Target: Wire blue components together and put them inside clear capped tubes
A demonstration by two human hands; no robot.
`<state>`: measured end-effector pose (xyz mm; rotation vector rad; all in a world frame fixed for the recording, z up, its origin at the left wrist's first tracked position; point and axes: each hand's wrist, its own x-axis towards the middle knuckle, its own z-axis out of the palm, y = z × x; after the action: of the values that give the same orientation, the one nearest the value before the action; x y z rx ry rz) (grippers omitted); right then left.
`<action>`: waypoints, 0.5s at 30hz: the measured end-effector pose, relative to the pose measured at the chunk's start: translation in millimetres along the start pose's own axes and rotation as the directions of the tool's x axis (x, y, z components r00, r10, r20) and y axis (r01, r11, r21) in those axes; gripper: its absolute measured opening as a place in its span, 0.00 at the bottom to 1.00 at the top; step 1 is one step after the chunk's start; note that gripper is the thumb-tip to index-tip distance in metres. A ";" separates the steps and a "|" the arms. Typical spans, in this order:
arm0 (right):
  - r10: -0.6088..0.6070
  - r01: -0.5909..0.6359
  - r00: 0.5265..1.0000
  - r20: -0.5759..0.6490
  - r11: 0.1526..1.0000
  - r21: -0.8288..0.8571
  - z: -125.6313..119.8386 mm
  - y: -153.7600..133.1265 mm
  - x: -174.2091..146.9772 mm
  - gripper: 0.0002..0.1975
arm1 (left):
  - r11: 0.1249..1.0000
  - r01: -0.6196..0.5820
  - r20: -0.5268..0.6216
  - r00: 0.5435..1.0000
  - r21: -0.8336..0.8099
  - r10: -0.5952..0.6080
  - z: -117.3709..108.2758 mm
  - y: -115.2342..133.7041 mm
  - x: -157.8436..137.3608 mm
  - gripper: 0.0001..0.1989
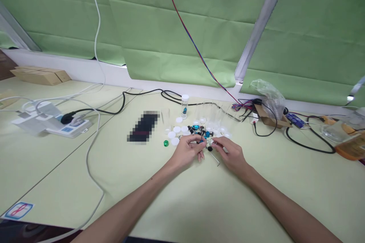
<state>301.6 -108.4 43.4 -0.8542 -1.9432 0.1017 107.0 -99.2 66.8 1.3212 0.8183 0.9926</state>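
My left hand (pixel 186 151) is closed in a pinch around a small blue part (pixel 202 142) above the table. Facing it, my right hand (pixel 232 153) also pinches, its fingertips on a thin metallic piece too small to name. Between and below the hands lies an L-shaped hex key (pixel 216 159), with a small black round part (pixel 210 149) near its upper end. Just beyond the fingers is a pile of small blue and black parts (pixel 196 127), partly hidden by my left hand. White round caps (pixel 171 135) lie around it, and a green round part (pixel 166 143) sits to the left.
Behind the pile stand clear tubes (pixel 211 112) and a capped tube (pixel 184 106) with a blue part inside. A pixelated dark object (pixel 144 127) lies left. Power strips (pixel 68 127) and cables occupy the far left. A cardboard box (pixel 270 117) and orange container (pixel 352 146) are right.
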 end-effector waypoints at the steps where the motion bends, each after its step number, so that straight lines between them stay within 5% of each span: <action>1: -0.058 0.058 0.998 -0.005 0.998 -0.036 -0.7 2.0 -0.3 0.09 | 1.000 0.004 0.005 1.000 0.000 -0.004 0.3 0.2 -0.3 0.12; 5: -0.156 0.159 0.987 0.032 0.980 -0.119 -4.1 6.1 -0.1 0.12 | 1.000 0.003 0.017 1.000 0.026 -0.004 1.5 1.1 -1.3 0.12; 15: -0.186 0.192 0.981 0.052 0.968 -0.163 -5.8 11.0 -1.9 0.11 | 0.997 -0.070 0.003 0.998 0.040 0.069 4.5 2.3 -5.7 0.18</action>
<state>312.5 -102.8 40.5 -0.7745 -2.0791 -0.1632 108.6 -106.3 69.1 1.3924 0.7986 1.0340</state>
